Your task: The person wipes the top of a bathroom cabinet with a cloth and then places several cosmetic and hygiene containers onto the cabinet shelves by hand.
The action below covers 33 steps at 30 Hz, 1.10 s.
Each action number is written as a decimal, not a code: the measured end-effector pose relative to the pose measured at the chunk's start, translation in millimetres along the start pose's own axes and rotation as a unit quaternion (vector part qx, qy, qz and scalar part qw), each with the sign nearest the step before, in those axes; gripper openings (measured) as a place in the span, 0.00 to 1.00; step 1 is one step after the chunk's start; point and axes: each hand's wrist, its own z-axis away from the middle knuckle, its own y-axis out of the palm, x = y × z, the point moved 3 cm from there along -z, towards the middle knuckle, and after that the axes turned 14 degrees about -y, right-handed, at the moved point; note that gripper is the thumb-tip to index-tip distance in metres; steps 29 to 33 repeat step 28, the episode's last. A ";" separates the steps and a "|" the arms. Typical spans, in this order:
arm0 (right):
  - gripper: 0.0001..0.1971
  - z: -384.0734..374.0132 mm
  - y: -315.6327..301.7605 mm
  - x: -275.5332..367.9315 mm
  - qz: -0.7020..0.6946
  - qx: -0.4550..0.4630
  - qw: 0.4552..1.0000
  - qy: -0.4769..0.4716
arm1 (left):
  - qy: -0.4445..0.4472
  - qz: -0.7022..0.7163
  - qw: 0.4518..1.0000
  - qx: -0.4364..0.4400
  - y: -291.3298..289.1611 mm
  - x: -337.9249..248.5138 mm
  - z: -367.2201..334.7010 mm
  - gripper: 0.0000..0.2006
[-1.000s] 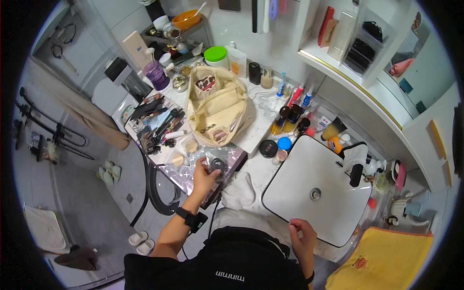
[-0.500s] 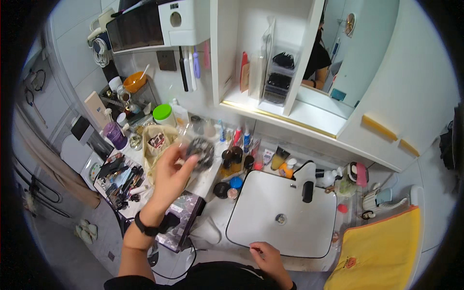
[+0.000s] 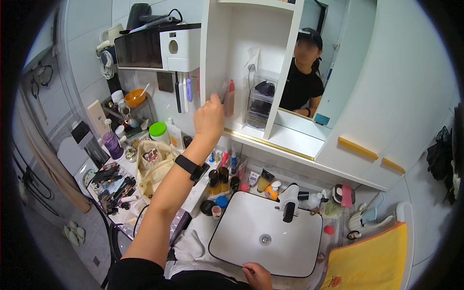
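Note:
My left hand (image 3: pixel 209 120) is raised to the open cabinet shelf (image 3: pixel 227 123), at its left end. Its fingers are closed, and the back of the hand hides most of what they hold; a blurred, see-through edge shows past the fingers. Just beyond stands a flat red piece (image 3: pixel 230 98). To its right on the shelf is a clear stacked box (image 3: pixel 261 107) with black items inside. My right hand (image 3: pixel 257 277) rests low at the front rim of the white sink (image 3: pixel 241 229), fingers curled together. Anything inside them is too small to make out.
Bottles, jars and tubes crowd the counter behind the sink, near the black-and-white tap (image 3: pixel 289 200). A cream cloth bag (image 3: pixel 150 169) and scattered makeup (image 3: pixel 116 188) lie at left. At right are a yellow towel (image 3: pixel 372 261) and a mirror (image 3: pixel 333 72).
My left hand has moved up and right from above the cloth bag to the cabinet shelf. The clear container with dark contents it held is now mostly out of sight. The view has tilted upward.

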 end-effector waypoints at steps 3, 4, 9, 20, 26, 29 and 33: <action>0.08 -8.0 -6.5 3.5 -0.037 -0.013 0.999 -0.022 | -0.050 -0.003 0.997 0.052 17.3 -1.0 -3.9 0.05; 0.08 -9.6 -6.2 0.5 -0.037 -0.013 0.999 -0.024 | -0.072 0.022 0.994 0.077 23.3 -3.3 -4.8 0.05; 0.09 -18.0 -8.3 -9.0 -0.058 -0.024 0.997 -0.053 | -0.094 0.072 0.981 0.155 50.3 -2.1 -7.3 0.07; 0.09 -18.7 -5.2 -20.3 -0.035 -0.020 0.997 -0.063 | -0.016 0.211 0.953 0.218 37.6 9.8 -3.1 0.16; 0.10 -15.6 -0.1 -14.7 -0.039 0.004 0.999 -0.030 | 0.003 0.212 0.963 0.167 25.3 18.6 10.7 0.22; 0.11 -13.9 1.8 -12.5 -0.037 0.026 0.999 -0.010 | 0.004 0.226 0.961 0.163 18.7 24.9 15.5 0.24; 0.11 -13.9 1.8 -12.5 -0.037 0.026 0.999 -0.010 | 0.004 0.226 0.961 0.163 18.7 24.9 15.5 0.24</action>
